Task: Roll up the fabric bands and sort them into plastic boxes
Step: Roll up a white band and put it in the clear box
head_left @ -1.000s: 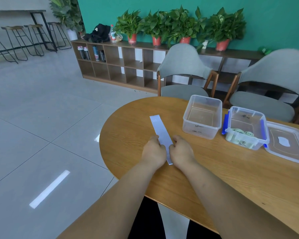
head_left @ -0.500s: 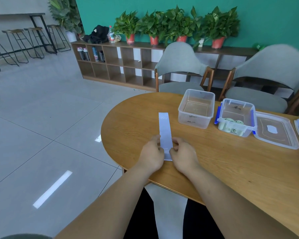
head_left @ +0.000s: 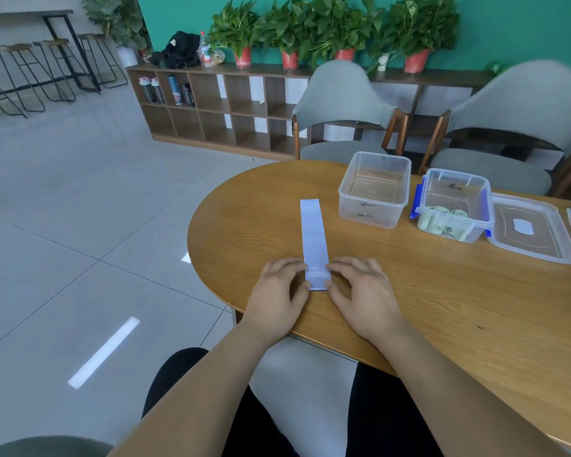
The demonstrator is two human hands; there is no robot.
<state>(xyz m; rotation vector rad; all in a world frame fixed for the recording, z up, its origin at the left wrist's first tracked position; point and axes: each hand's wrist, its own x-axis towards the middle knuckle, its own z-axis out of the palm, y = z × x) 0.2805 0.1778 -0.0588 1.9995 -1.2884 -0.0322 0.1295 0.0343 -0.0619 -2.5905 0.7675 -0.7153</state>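
Two hands work the near end of a pale band (head_left: pixel 314 237) that lies flat and straight on the table (head_left: pixel 442 308), running away from the person. The left hand (head_left: pixel 279 286) and right hand (head_left: pixel 360 286) each pinch one side edge with curled fingertips, a narrow hold on the cloth. The step looks like starting the roll. To do it well, the first turn should be tight and square to the long edges, both hands pushing evenly so the roll does not cone. Beyond stand an empty clear box (head_left: pixel 374 189) and a blue-clipped box (head_left: pixel 455 206) holding green rolls (head_left: pixel 442 214). The pale one probably belongs in the empty box.
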